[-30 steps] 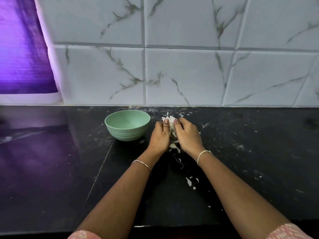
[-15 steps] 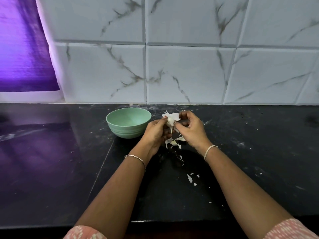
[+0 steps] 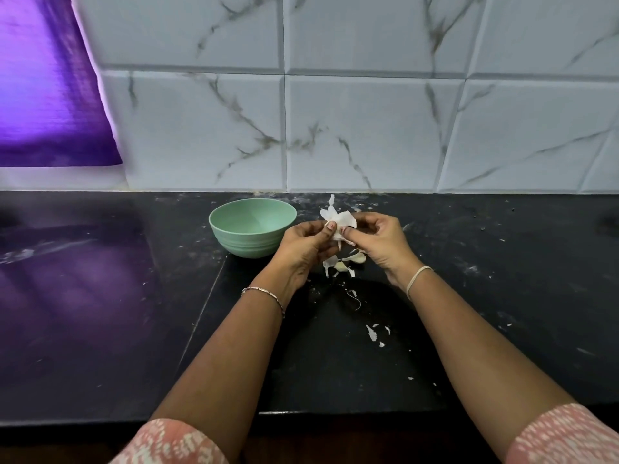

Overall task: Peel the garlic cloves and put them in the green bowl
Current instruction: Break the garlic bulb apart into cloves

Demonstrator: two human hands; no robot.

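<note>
A garlic bulb [image 3: 339, 220] with loose white papery skin is held above the black counter, just right of the green bowl [image 3: 252, 229]. My left hand [image 3: 306, 244] pinches it from the left, thumb on the skin. My right hand [image 3: 380, 241] grips it from the right with curled fingers. Below the hands, loose garlic cloves [image 3: 355, 257] and torn skin [image 3: 330, 264] lie on the counter. The bowl looks empty inside.
Small skin flakes [image 3: 371, 334] are scattered on the black counter [image 3: 502, 279] toward me. A marble-tiled wall [image 3: 368, 128] rises right behind the bowl. The counter's front edge [image 3: 335, 415] runs below my forearms. A purple sheet [image 3: 47, 88] hangs at far left.
Both hands have lifted the garlic off the counter and turned palms inward. Cloves and skin pieces that were under the hands now lie exposed below them.
</note>
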